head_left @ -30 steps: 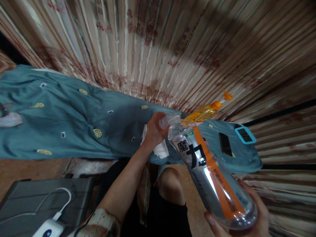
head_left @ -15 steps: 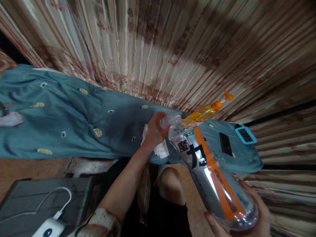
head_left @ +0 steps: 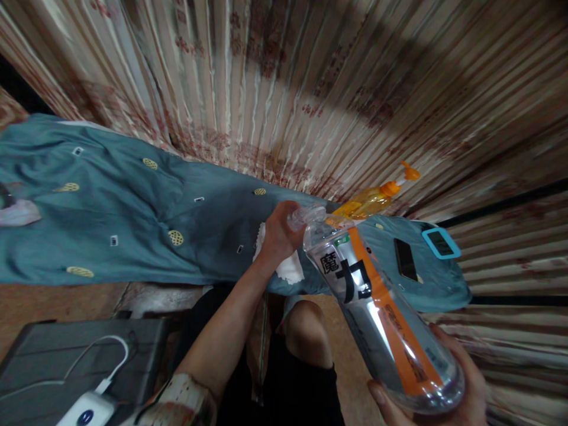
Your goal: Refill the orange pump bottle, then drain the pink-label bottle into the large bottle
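While the right hand point(head_left: 471, 384) cups its base, a big clear bottle point(head_left: 377, 313) with an orange and silver label hangs in the air at a slant, its narrow end up toward the bed-like surface and its bottom nearer the person. The right thumb lies on the near side of the base and the fingers wrap the other side. The left hand point(head_left: 283, 229) curls closely around some clear plastic point(head_left: 296, 219) at the bottle's narrow end; I can't tell from here whether that is the neck itself or a separate piece.

Just behind that end, and partly hidden by it, is a pump bottle point(head_left: 366, 203) of yellow liquid with an orange top. A white tissue point(head_left: 290, 269) lies under the left wrist, on the teal cloth point(head_left: 213, 231). To the right on the same cloth sit a dark phone point(head_left: 406, 259) and, beside it, a blue-rimmed clock point(head_left: 441, 243).

Past the cloth, a pleated curtain point(head_left: 275, 118) with reddish flowers fills the back. At lower left, a white gadget point(head_left: 89, 411) with a cable point(head_left: 122, 339) plugged in rests on a grey box point(head_left: 39, 349), left of the person's bare knee point(head_left: 306, 331).
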Motion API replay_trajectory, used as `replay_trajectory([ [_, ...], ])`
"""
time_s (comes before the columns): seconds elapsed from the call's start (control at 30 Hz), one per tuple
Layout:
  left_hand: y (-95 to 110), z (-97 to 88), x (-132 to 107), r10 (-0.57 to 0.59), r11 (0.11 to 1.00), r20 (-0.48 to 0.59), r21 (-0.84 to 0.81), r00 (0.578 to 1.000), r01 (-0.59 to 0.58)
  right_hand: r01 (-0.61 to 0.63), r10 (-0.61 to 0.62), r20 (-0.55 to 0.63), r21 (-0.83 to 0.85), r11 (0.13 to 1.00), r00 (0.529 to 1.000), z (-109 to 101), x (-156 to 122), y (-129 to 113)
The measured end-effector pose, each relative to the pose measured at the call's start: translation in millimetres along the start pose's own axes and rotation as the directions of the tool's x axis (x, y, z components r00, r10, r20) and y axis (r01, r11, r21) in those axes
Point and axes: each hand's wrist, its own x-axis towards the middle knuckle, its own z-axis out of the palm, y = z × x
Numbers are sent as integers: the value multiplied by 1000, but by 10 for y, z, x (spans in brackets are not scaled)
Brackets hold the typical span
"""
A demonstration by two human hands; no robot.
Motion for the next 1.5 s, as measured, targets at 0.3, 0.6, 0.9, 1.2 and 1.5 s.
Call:
replay_trajectory([
  [0.3,4,-10,0,-16,1000,12,-4,1000,16,1,-1,-9,35,999,1000,23,3,27],
  [0.6,13,-1,-1,-24,1000,4,12,1000,23,81,-81,-1,-2,997,997,3,23,73],
  [0.9,-1,-10,-2,-9,1000,1,-6,1000,9,75,-75,9,17,997,997,7,44,9],
  [1.2,9,-7,0,-17,1000,8,-2,1000,17,-12,12,-11,25,1000,1000,10,-2,34],
  [1.5,8,1,-9,-13,1000,-3,3,1000,13,-16,16,-7,40,999,1000,29,10,4],
])
